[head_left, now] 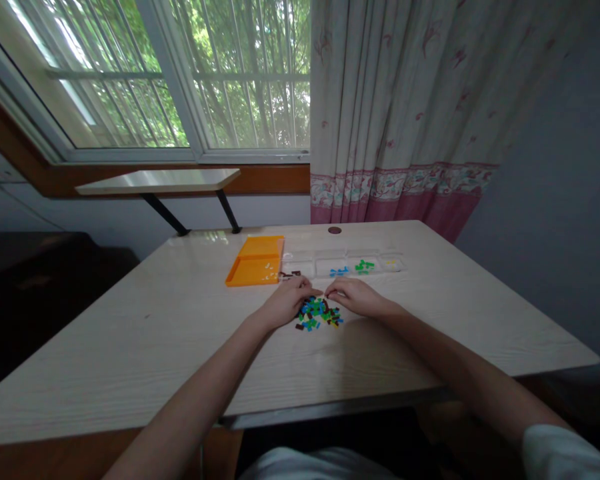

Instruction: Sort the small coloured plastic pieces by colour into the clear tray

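Observation:
A loose pile of small toy bricks [314,308], in blue, green, brown and yellow, lies on the table between my hands. My left hand [286,303] rests at the pile's left edge, fingers curled together; whatever they hold is hidden. On the other side, my right hand [356,295] is closed in a pinch, with a tiny dark brown brick at its fingertips. Beyond the hands stands a clear compartment tray [325,254]. Separate compartments hold blue bricks [339,271], green bricks [365,267] and a few yellow ones [391,262]. Brown bricks [291,274] show near its left end.
An open orange case [253,260] lies left of the tray, with several white bits [269,271] at its right side. A raised white shelf [165,179] on black legs stands at the table's back left. A dark round disc [335,230] sits near the back edge, before a curtain.

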`<state>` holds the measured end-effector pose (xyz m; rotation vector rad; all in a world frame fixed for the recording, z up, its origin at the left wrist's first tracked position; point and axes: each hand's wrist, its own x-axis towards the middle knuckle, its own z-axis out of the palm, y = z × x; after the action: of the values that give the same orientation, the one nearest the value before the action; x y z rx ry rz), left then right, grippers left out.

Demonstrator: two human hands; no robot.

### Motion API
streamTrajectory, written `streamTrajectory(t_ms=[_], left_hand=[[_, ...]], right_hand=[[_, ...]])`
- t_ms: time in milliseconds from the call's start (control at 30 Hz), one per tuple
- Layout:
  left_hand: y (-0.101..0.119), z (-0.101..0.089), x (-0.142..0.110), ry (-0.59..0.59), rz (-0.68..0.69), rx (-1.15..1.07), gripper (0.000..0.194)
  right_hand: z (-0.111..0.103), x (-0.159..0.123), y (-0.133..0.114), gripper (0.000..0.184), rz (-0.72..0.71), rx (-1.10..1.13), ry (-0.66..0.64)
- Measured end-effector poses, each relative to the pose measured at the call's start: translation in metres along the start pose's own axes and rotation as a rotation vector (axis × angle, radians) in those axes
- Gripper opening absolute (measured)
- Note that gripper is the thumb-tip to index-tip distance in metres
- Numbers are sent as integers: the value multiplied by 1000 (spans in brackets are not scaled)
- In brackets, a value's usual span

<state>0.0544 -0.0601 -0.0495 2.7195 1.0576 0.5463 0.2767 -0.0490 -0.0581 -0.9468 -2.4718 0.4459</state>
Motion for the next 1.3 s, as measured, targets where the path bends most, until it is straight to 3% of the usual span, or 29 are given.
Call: streamTrajectory(t_ms=[300, 500, 733, 1100, 1300], left_hand=[[11, -3, 2, 164, -36, -47, 20], [14, -1, 3, 239, -34, -49, 17], [17, -1, 3, 299, -36, -100, 20], [18, 0, 3, 322, -45, -151, 18], [18, -7, -1, 532, -60, -187, 11]], right_hand=[[7, 7, -7, 24, 150, 224, 98], [12, 10, -7, 30, 183, 455, 124], [12, 12, -9, 33, 192, 570, 121], [10, 12, -12, 30, 173, 577, 113], [8, 7, -3, 22, 108, 252, 135]])
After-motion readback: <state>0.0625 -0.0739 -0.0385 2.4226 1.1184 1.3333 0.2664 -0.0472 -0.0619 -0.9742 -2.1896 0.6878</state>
